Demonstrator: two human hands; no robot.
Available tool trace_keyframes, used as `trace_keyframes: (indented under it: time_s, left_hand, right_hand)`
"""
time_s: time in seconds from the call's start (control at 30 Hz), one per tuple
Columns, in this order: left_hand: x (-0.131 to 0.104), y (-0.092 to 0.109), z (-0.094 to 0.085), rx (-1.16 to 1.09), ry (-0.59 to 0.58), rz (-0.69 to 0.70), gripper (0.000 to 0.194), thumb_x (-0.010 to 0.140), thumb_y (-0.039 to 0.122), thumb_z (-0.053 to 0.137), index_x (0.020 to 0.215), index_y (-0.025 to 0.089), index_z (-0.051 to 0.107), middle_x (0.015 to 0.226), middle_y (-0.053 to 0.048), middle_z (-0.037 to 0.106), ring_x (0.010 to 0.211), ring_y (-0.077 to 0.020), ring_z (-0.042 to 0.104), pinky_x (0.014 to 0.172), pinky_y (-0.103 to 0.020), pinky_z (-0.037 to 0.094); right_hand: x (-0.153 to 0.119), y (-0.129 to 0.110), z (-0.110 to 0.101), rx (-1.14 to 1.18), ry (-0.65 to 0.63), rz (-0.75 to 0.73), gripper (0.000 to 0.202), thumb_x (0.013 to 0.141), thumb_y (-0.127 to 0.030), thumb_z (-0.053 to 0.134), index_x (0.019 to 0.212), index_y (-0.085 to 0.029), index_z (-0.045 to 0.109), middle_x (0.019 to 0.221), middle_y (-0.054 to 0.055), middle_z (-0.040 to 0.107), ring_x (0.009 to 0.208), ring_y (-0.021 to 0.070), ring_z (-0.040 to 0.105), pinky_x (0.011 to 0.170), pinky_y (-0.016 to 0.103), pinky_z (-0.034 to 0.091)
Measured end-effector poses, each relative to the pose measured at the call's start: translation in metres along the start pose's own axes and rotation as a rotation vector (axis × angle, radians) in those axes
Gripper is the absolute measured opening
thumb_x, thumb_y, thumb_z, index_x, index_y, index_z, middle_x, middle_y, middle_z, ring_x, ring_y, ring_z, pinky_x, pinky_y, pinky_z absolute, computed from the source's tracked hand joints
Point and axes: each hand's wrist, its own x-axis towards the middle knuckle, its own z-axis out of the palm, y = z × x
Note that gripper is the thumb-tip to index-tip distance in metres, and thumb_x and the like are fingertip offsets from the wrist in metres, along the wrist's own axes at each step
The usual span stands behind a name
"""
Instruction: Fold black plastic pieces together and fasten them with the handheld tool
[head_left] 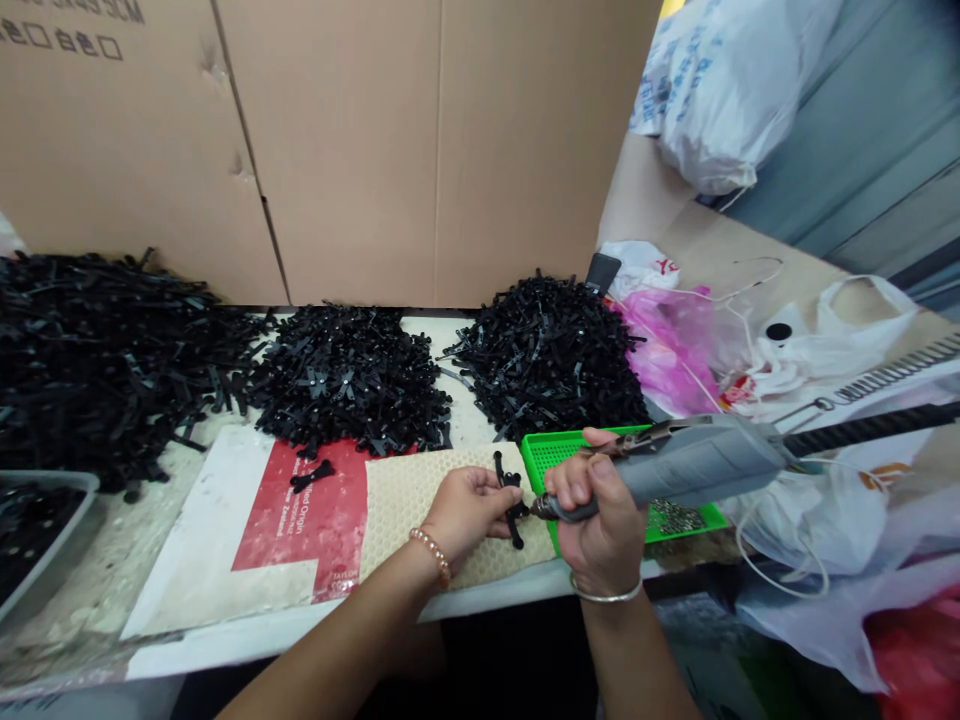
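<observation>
My left hand [471,510] pinches a small black plastic part [516,528] with crossed arms and rounded ends, over a cream dimpled mat [420,535]. My right hand [600,515] is wrapped round a grey electric screwdriver [690,465], held nearly level. Its tip points left and meets the black part, or comes very close to it; the exact contact is too small to tell. Under the screwdriver sits a green basket [559,440] with small metal screws [679,517] at its right end. On the red and white sheet [262,530] lies a loose black part [311,477].
Three heaps of black parts, left [97,360], middle [349,380] and right [551,355], line the back before a tall cardboard box [360,150]. A clear tub [75,520] stands at left. Plastic bags [795,340] and a coil spring [900,368] are at right.
</observation>
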Motion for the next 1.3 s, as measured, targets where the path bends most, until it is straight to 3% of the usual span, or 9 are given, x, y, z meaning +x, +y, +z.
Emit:
trace_keyframes:
  time_s: [0.7, 1.3]
  left_hand:
    - [-0.004, 0.005, 0.003, 0.016, 0.015, -0.020, 0.017, 0.080, 0.006, 0.062, 0.068, 0.012, 0.053, 0.059, 0.000, 0.061, 0.051, -0.0096, 0.059, 0.045, -0.018, 0.051]
    - [-0.002, 0.003, 0.001, 0.004, -0.006, -0.010, 0.018, 0.079, 0.006, 0.062, 0.065, 0.012, 0.053, 0.058, 0.000, 0.060, 0.051, -0.0100, 0.060, 0.046, -0.019, 0.052]
  right_hand:
    - [-0.001, 0.005, -0.001, 0.040, -0.038, -0.031, 0.016, 0.079, -0.028, 0.069, 0.092, -0.021, 0.062, 0.050, -0.008, 0.042, 0.042, 0.0064, 0.038, 0.047, 0.019, 0.039]
    - [-0.001, 0.011, -0.002, -0.008, -0.092, -0.057, 0.013, 0.081, -0.026, 0.067, 0.092, -0.021, 0.063, 0.050, -0.008, 0.041, 0.042, 0.0057, 0.039, 0.045, 0.017, 0.038]
